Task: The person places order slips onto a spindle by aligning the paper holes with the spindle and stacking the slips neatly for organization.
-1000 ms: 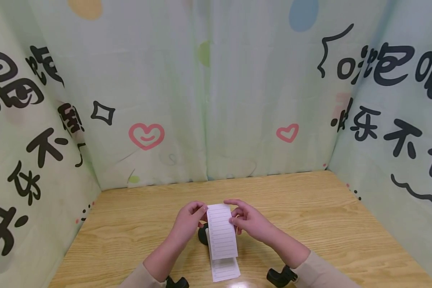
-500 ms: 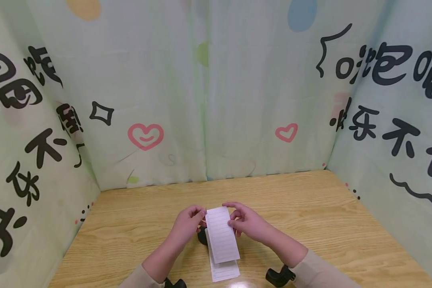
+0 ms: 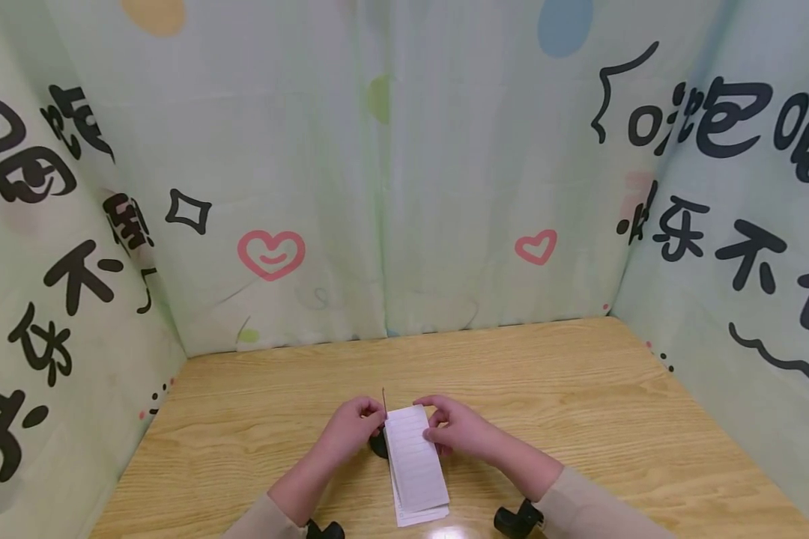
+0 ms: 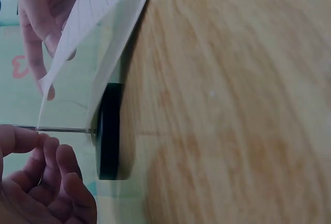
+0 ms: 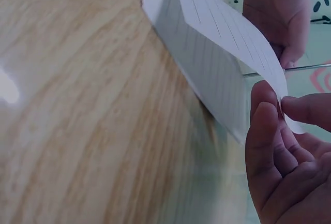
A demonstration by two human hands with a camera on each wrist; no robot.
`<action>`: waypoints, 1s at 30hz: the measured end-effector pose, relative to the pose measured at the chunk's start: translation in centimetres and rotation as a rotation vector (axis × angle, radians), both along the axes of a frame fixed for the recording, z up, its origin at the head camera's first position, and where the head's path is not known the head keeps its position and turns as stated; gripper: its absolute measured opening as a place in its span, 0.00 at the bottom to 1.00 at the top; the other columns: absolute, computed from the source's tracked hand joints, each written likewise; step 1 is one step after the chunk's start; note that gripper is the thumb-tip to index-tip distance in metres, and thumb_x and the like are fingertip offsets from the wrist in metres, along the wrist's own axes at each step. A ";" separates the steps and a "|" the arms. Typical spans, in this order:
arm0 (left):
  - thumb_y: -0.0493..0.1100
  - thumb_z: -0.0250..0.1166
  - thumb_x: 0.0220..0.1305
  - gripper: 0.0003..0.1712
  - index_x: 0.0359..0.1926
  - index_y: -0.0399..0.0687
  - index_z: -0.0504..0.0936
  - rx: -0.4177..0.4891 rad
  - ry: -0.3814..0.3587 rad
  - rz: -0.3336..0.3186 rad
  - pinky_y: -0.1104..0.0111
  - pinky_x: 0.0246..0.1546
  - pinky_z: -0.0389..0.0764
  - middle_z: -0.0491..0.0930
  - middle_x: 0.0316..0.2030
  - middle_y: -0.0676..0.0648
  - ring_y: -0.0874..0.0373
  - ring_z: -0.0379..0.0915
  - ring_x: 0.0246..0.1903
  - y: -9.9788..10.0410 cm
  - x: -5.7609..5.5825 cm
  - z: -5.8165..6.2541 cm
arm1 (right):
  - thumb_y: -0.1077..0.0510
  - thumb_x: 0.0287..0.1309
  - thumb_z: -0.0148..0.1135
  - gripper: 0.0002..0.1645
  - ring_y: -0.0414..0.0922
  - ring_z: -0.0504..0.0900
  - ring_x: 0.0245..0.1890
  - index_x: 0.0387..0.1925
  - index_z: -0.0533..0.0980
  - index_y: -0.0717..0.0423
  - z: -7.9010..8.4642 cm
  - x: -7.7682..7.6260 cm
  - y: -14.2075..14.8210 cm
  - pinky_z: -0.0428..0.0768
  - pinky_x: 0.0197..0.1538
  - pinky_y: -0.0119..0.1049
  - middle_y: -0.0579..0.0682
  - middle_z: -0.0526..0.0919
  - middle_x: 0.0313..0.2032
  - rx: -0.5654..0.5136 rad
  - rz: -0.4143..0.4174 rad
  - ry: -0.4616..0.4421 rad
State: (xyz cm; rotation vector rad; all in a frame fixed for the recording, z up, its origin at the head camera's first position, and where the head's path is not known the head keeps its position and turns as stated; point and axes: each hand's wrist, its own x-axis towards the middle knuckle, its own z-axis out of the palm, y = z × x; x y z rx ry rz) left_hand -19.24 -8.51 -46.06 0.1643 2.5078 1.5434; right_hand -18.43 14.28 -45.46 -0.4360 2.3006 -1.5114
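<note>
A lined white paper slip (image 3: 416, 460) hangs over another lined paper slip (image 5: 212, 89) that lies lower, by the table. A bill spike stands upright, its thin metal rod (image 4: 64, 129) rising from a round black base (image 4: 108, 131). The rod passes through the upper slip's far left corner, and the lower slip's corner meets it close to the base. My left hand (image 3: 353, 428) pinches the upper slip's corner beside the rod. With thumb and fingers, my right hand (image 3: 460, 428) holds that slip's right edge near its far end.
The wooden table (image 3: 553, 389) spreads around both hands. Printed curtains (image 3: 458, 187) enclose it at the back and both sides. Black wrist mounts (image 3: 517, 518) sit at the sleeves.
Both hands have moved down with the upper slip. The rod's tip now sticks up above the slip's corner, and the slip covers more of the lower one.
</note>
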 end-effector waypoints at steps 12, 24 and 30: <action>0.42 0.66 0.66 0.04 0.35 0.46 0.83 -0.207 0.035 -0.028 0.65 0.31 0.71 0.77 0.31 0.51 0.56 0.69 0.30 -0.3 -0.3 -0.8 | 0.66 0.60 0.65 0.32 0.44 0.79 0.16 0.65 0.67 0.63 -0.9 -0.1 -0.9 0.75 0.22 0.35 0.51 0.76 0.27 0.110 0.058 -0.023; 0.42 0.68 0.64 0.05 0.32 0.49 0.81 -0.324 0.066 0.006 0.65 0.28 0.70 0.75 0.26 0.51 0.56 0.69 0.27 -1.0 -0.5 -0.8 | 0.62 0.56 0.71 0.36 0.40 0.71 0.22 0.64 0.68 0.62 -1.1 -0.6 -1.8 0.68 0.25 0.32 0.46 0.75 0.25 0.320 0.076 0.141; 0.42 0.67 0.64 0.03 0.34 0.49 0.81 -0.330 0.083 0.040 0.64 0.31 0.70 0.74 0.28 0.52 0.56 0.68 0.29 -1.7 0.4 -0.4 | 0.59 0.58 0.70 0.35 0.41 0.72 0.22 0.65 0.67 0.62 -1.0 -0.1 -0.8 0.70 0.25 0.33 0.46 0.76 0.26 0.313 0.057 0.146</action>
